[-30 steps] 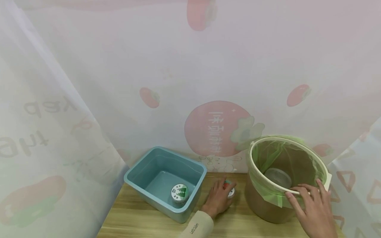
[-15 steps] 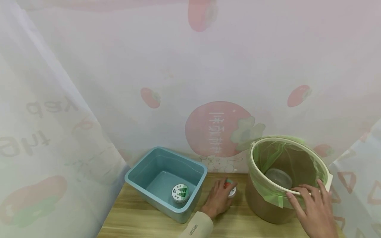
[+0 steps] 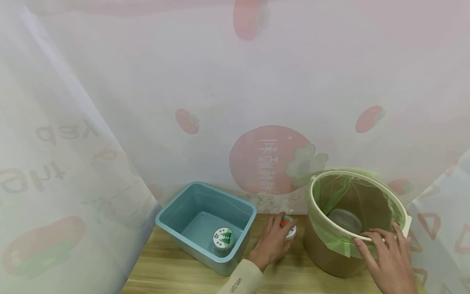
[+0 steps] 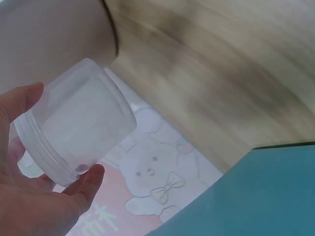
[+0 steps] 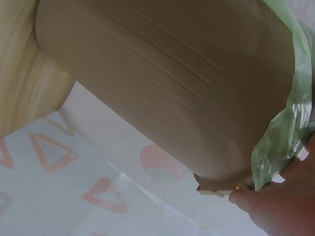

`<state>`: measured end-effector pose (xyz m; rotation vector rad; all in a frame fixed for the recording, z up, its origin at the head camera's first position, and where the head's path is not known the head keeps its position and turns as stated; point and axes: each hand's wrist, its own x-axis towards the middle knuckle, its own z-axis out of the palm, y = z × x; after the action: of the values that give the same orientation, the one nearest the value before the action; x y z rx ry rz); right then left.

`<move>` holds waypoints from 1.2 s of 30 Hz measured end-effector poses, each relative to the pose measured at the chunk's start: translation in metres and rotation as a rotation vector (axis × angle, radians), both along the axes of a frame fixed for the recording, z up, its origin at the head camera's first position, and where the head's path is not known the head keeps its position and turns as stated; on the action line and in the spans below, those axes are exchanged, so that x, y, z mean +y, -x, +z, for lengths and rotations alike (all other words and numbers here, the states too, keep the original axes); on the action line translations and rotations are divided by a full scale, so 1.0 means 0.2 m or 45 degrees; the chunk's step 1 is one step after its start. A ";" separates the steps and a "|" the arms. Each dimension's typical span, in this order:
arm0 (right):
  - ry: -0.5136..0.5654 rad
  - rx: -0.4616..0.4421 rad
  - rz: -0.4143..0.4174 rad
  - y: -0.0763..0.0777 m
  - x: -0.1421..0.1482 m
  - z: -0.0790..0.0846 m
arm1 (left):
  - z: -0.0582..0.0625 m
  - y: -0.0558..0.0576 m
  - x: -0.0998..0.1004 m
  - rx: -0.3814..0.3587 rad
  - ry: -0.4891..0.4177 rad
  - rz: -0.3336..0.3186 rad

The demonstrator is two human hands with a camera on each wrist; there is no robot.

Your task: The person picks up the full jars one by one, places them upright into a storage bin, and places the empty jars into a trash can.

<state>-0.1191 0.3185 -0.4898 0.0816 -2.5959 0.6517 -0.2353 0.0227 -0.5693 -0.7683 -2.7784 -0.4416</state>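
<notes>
My left hand (image 3: 272, 239) grips a clear plastic jar (image 4: 81, 123) around its lid end, thumb on one side and fingers on the other. Its top (image 3: 289, 227) carries a red and green label, partly covered by my fingers. In the left wrist view the jar seems held up off the table. My right hand (image 3: 391, 255) holds the rim of a brown trash can (image 3: 330, 261), fingers hooked over the cream rim ring and thumb outside. A green bag (image 5: 283, 142) lines the can. Inside it, a round clear container (image 3: 345, 220) shows through the opening.
Left of my left hand stands a blue plastic basin (image 3: 205, 254). A jar with a white and green lid (image 3: 223, 238) sits in its near right corner. Everything stands on a wood-grain table (image 3: 176, 273), against a printed cloth backdrop (image 3: 147, 81).
My left hand has risen slightly and shifted a little right, bringing the jar with it toward the trash can. My right hand stays on the rim.
</notes>
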 end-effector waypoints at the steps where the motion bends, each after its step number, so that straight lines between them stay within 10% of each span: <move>1: 0.001 -0.002 0.000 0.00 0.00 0.00 | 0.01 0.00 0.00 -0.007 0.002 0.003; 36: 0.008 -0.002 -0.005 0.00 0.00 0.00 | 0.60 0.00 0.00 0.281 -0.127 0.049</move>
<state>-0.1195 0.3179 -0.4895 0.0739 -2.5945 0.6587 -0.2344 0.0223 -0.4483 -0.6939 -2.5423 -0.4550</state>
